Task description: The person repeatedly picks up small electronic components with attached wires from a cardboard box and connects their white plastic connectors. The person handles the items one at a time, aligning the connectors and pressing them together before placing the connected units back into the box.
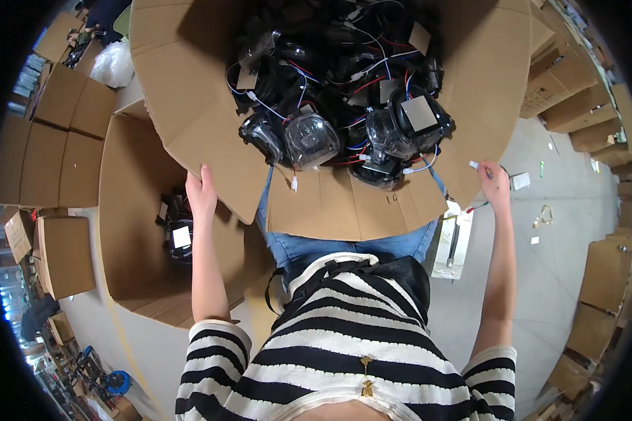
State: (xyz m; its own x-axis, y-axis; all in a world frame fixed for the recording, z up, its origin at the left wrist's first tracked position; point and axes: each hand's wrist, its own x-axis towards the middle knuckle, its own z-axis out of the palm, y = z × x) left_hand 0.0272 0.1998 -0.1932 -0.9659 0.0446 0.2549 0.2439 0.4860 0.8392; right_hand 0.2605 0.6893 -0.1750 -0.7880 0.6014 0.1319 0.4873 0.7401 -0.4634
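The left hand (202, 196) pinches the flap edge of the big box (351, 210); the right hand (495, 184) pinches a small white plug (474, 165) beside the opposite flap; between and beyond the hands, black lamps (312, 140) lie heaped in that box, with wires (379, 45) trailing among them; left of the left hand stands a second box (130, 231), holding a few dark parts (178, 242); right of the right hand, farther down, lies grey floor (523, 266); stacked cartons (600, 295) line its far side.
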